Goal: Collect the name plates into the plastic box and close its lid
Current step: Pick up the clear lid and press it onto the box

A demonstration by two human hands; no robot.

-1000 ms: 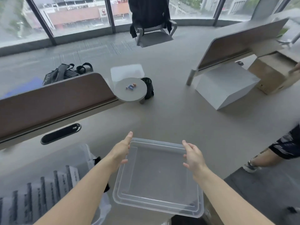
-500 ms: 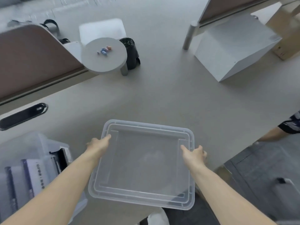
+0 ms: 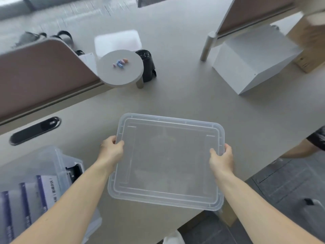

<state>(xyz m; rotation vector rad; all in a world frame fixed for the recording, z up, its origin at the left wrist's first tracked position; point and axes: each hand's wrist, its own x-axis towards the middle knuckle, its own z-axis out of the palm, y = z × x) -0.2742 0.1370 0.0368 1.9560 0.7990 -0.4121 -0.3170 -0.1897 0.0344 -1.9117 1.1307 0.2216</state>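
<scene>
A clear plastic lid (image 3: 167,161) hangs over the front part of the beige desk. My left hand (image 3: 111,149) grips its left edge and my right hand (image 3: 222,158) grips its right edge, thumbs on top. At the lower left stands a clear plastic box (image 3: 35,164) without a lid, holding several white name plates (image 3: 44,189) with dark blue bands, set upright in a row.
A cable slot (image 3: 34,130) sits in the desk (image 3: 175,103) at the left. A brown divider (image 3: 40,73) and a round grey side table (image 3: 120,71) with small coloured bits lie beyond. Another person's leg (image 3: 302,148) is at the right edge.
My hands went from open beside the lid to gripping its two side edges. The view tilted down, and the lid now sits a little higher and closer in view.
</scene>
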